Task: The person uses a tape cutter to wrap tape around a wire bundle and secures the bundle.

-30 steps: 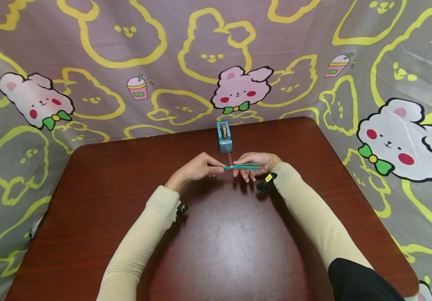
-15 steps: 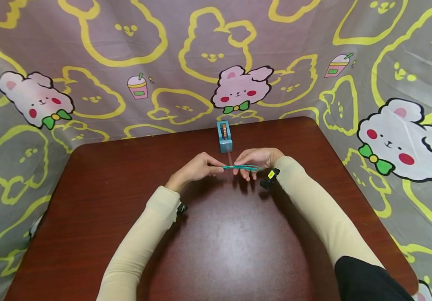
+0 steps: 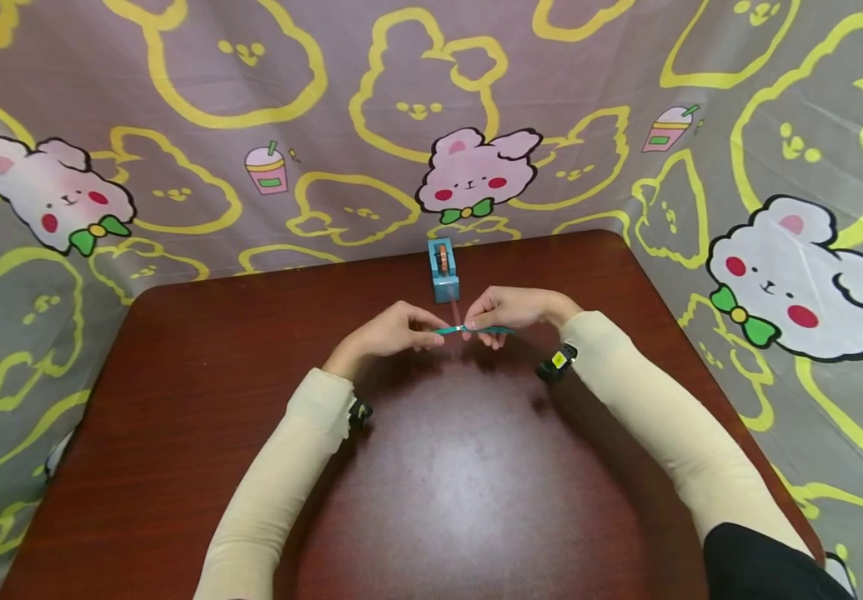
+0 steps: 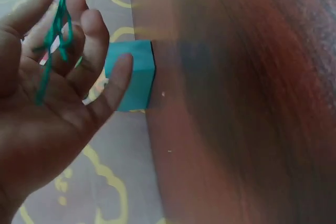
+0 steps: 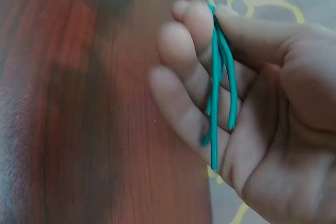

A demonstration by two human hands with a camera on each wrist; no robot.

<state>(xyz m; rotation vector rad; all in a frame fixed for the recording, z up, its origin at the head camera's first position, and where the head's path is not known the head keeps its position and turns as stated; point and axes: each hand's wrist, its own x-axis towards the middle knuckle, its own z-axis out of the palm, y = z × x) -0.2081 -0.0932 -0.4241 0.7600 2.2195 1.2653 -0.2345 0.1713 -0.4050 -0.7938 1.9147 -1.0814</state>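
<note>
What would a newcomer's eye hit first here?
Probably the cartoon-rabbit curtain, spread behind and beside the red-brown table. Next, the green wires, pinched by the left hand and right hand above the table. Just beyond the hands sits a blue tape dispenser, its tape strip reaching toward the wires.

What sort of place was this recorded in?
Probably a makeshift recording booth: cartoon-printed fabric hangs behind and beside a reddish-brown table, and small black wrist cameras show at the person's cuffs.
</note>
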